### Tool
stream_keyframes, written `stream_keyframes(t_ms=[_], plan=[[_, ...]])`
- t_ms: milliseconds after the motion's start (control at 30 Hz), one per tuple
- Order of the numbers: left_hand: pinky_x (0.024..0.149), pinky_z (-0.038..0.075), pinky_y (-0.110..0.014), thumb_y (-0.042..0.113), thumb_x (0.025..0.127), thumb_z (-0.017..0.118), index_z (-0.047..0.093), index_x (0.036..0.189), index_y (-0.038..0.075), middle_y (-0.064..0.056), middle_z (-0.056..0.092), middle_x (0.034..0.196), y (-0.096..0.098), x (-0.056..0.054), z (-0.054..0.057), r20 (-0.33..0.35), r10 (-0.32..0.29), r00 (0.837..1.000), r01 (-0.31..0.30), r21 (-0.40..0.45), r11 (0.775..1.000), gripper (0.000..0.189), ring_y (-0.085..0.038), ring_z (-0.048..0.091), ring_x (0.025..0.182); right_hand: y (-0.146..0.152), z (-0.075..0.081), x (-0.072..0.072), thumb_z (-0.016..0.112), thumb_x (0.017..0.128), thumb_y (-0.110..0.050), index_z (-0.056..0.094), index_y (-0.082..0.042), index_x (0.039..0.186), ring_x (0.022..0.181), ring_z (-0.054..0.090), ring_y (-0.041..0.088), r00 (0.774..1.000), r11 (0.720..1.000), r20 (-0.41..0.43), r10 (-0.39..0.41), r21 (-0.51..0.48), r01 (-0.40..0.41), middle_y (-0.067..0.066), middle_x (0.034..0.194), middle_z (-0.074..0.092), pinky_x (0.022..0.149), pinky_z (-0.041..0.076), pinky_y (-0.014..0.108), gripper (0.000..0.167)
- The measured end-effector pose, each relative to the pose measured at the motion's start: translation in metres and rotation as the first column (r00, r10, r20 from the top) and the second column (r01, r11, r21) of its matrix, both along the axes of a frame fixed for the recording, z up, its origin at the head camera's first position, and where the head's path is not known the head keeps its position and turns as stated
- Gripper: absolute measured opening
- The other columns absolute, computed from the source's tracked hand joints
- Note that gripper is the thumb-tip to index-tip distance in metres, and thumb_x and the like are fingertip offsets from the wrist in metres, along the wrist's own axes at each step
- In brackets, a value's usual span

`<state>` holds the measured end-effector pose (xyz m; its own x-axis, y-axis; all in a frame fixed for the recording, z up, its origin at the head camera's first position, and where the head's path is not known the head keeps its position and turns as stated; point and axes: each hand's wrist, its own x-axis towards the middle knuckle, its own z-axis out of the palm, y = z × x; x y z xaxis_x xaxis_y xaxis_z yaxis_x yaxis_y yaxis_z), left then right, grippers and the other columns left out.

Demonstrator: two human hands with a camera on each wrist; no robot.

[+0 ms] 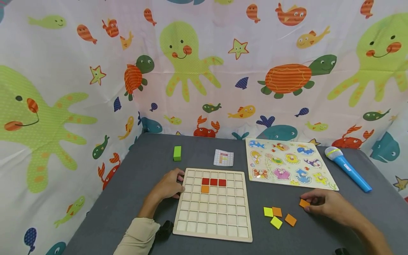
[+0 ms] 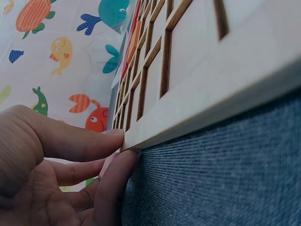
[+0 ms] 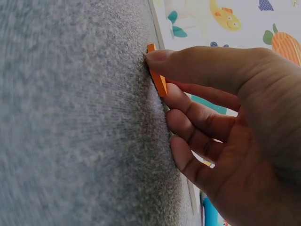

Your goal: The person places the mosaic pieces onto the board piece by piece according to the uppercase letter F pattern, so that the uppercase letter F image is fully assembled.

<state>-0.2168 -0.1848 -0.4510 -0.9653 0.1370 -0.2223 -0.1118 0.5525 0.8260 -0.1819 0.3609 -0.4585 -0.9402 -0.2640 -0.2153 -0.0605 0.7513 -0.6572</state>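
Note:
A wooden grid board [image 1: 213, 212] lies on the grey table, with three red tiles [image 1: 214, 182] in a row and one orange tile [image 1: 205, 189] under the leftmost red one. My left hand [image 1: 169, 185] pinches the board's left edge; in the left wrist view the thumb lies on top of the rim [image 2: 155, 134] and a finger beneath it. Right of the board, my right hand [image 1: 328, 205] pinches an orange tile [image 3: 158, 75] between thumb and fingers, close to the tabletop. Two yellow tiles [image 1: 276, 222] and two more orange tiles [image 1: 290, 220] lie between that hand and the board.
Behind the board are a green block [image 1: 177, 153] and a small printed pattern card [image 1: 223, 158]. A sea-animal puzzle board [image 1: 288, 163] and a blue toy microphone [image 1: 349, 170] lie at the back right. A sea-print cloth [image 1: 204, 81] hangs behind the table.

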Motion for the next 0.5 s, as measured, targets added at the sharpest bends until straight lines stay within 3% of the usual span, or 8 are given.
stream_keyframes(t_ms=[333, 500], plan=[[0.070, 0.064, -0.042, -0.007, 0.090, 0.073, 0.056, 0.141, -0.002, -0.016, 0.058, 0.122, 0.000, 0.000, 0.000, -0.005, 0.002, 1.000, -0.002, 0.002, 1.000, 0.054, -0.025, 0.066, 0.090, -0.009, 0.001, -0.001, 0.080, 0.095, -0.025, 0.076, -0.009, 0.124, 0.085, 0.056, 0.005, 0.997, 0.996, -0.079, 0.019, 0.089, -0.011, 0.002, 0.107, 0.067, 0.071, 0.051, 0.022, 0.033], [0.070, 0.064, -0.043, -0.007, 0.090, 0.073, 0.055, 0.142, -0.002, -0.016, 0.058, 0.122, 0.000, -0.001, -0.001, 0.004, 0.005, 1.000, -0.005, 0.005, 1.000, 0.055, -0.025, 0.067, 0.091, -0.019, 0.004, 0.000, 0.080, 0.096, -0.026, 0.076, -0.011, 0.123, 0.087, 0.057, 0.005, 0.993, 0.997, -0.110, 0.048, 0.073, -0.040, 0.001, 0.110, 0.069, 0.074, 0.054, 0.021, 0.031]])
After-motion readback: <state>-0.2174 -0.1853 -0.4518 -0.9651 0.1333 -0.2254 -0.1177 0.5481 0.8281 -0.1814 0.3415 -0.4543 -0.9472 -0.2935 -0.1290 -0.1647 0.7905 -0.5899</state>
